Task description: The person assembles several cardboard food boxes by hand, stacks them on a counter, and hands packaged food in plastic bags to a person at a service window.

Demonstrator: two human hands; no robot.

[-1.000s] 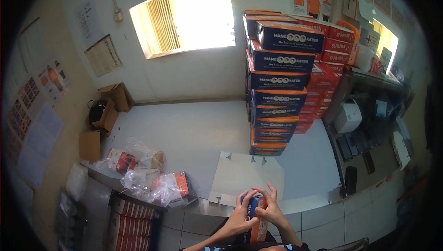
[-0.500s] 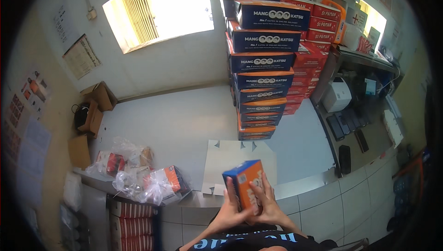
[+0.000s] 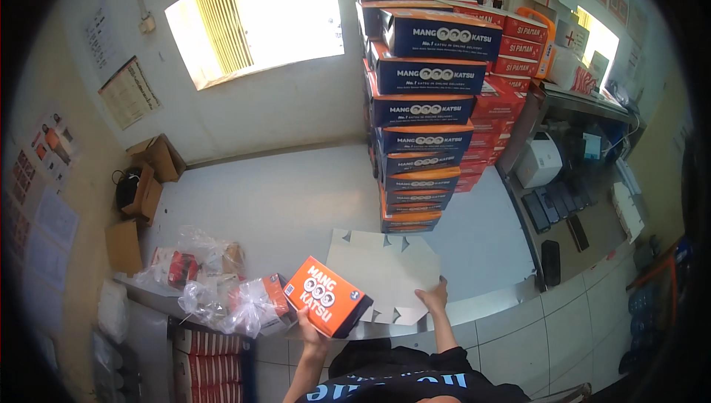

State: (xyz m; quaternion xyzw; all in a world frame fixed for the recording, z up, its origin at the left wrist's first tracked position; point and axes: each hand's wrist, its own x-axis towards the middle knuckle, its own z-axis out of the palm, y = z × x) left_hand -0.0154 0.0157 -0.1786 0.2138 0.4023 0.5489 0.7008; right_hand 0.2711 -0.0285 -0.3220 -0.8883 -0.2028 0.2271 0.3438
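Cardboard (image 3: 385,266) (flat) touches right fingers (image 3: 421,295) — left fingers (image 3: 303,317) hold orange box (image 3: 326,296).

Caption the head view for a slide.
Left hand holds an orange-topped box; right hand touches a flat pale sheet.

I list one pale worktable (image 3: 266,188). On it: a tall stack of navy-and-orange boxes (image 3: 428,110); red boxes (image 3: 495,110), stacked adjacent; one flat notched cardboard sheet (image 3: 381,266); bagged packages (image 3: 215,284); brown cartons (image 3: 152,197), far left.
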